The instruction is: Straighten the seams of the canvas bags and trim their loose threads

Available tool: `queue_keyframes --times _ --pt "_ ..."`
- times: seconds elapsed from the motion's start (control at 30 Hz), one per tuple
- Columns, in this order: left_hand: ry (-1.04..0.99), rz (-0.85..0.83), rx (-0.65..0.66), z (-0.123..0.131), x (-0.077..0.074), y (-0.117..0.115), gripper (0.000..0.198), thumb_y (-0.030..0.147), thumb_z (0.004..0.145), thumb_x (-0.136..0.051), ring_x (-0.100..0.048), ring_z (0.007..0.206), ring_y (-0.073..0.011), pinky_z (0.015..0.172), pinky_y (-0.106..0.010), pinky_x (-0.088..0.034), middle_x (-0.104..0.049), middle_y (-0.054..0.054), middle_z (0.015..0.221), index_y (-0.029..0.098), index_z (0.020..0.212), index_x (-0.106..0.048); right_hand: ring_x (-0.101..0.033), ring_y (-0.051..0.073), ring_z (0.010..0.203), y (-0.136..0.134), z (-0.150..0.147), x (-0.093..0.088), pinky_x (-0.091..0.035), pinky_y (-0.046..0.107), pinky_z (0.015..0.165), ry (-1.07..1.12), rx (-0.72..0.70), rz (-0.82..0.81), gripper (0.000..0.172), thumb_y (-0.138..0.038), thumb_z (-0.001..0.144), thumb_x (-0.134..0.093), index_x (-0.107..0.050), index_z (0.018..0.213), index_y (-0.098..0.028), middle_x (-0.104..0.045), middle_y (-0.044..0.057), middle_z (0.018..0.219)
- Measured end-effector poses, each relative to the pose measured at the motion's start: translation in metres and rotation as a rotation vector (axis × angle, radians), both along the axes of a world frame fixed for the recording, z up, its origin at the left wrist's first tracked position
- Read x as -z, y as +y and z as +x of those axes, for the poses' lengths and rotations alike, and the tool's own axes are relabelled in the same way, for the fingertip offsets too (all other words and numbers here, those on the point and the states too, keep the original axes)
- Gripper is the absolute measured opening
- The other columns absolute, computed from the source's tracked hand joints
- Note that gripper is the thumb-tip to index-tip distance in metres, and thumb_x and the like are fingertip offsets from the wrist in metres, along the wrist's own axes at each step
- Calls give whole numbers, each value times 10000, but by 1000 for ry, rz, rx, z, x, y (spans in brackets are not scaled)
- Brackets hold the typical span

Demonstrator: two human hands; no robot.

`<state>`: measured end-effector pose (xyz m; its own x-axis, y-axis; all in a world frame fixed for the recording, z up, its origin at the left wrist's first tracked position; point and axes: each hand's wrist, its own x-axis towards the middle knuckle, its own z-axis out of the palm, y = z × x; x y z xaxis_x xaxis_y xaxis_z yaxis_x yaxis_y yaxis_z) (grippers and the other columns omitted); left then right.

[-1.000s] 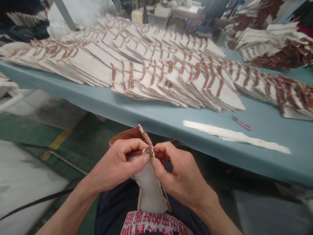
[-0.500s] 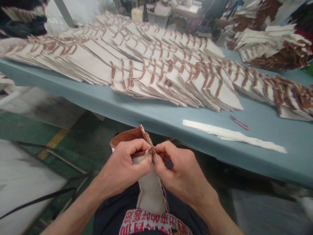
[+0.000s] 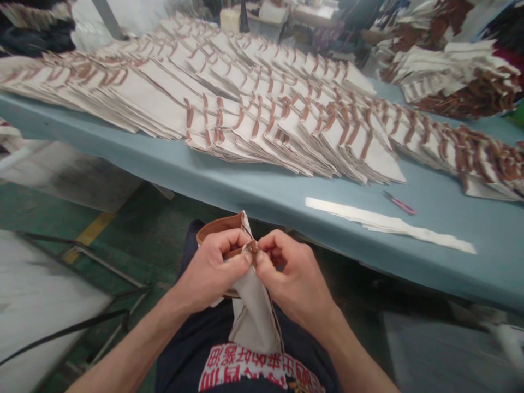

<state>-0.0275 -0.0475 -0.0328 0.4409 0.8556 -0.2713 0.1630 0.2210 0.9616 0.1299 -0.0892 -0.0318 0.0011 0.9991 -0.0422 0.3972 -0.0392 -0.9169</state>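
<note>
A cream fabric pouch [image 3: 254,305] with a brown inside edge hangs in front of my body, below the table's front edge. My left hand [image 3: 216,265] pinches its brown-trimmed edge between thumb and forefinger. Close beside it, my right hand [image 3: 289,267] is closed on the seam side of the same edge, the fingertips of both hands nearly touching. The pouch's brown rim loops out behind my left fingers, and its lower end rests against my dark clothing. What exactly lies between the fingertips is too small to make out.
Rows of overlapping cream pouches with brown trim [image 3: 262,125] cover much of the blue table [image 3: 262,185]. White strips [image 3: 388,225] and small pink-handled snips [image 3: 400,203] lie near its front edge. More fabric is piled [image 3: 458,82] at back right. A metal-framed white surface [image 3: 45,305] stands at left.
Both hands keep their pinch on the pouch. The pouch's brown rim has shifted slightly right and its lower body has swung a little. The view has tilted slightly.
</note>
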Motion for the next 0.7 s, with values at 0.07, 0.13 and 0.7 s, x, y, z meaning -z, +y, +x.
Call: queue_keyframes --times 0.07,0.13,0.7 --pt "-39 -15 16 -2 4 2 221 361 754 -663 -414 561 -88 505 -184 -328 -535 43 639 154 720 -595 -550 111 512 2 2 1 -390 211 475 142 -3 -104 127 -293 852 -592 -583 764 -202 -609 -29 617" --pt "-82 -16 47 -5 8 4 220 347 774 -698 -411 570 -85 513 -178 -324 -527 50 649 154 736 -600 -529 106 503 3 5 3 -391 209 466 270 1 -182 175 -350 848 -623 -572 767 -203 -593 -38 605" --pt "-41 -108 64 -8 0 10 350 463 852 -670 -393 498 -78 459 -172 -310 -519 49 590 156 698 -603 -691 150 713 -7 11 -3 -548 264 675 -88 -52 191 110 -208 906 -622 -690 990 -189 -757 24 850"
